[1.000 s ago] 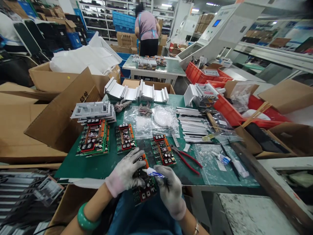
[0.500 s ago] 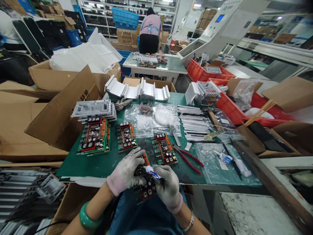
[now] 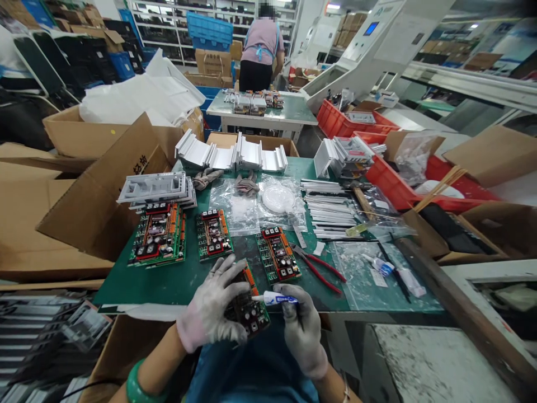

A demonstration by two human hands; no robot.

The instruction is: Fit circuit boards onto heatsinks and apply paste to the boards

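Note:
My left hand, in a pale glove, grips a circuit board by its left side at the table's front edge. A white and blue tube is pinched in my gloved right hand, its nozzle pointing left over the board. Just behind lies another circuit board, with a similar board to its left. Farther left is a stack of boards. Red-handled pliers rest right of the boards.
Metal strips and a plastic bag cover the right side. White heat sinks stand at the back, grey housings at the left. Beyond, a person stands at another table. Red crates stand right.
My right hand has moved right and tilted the tube flatter, so more of the board shows. My left hand has shifted slightly left on the board. The person behind has straightened a little.

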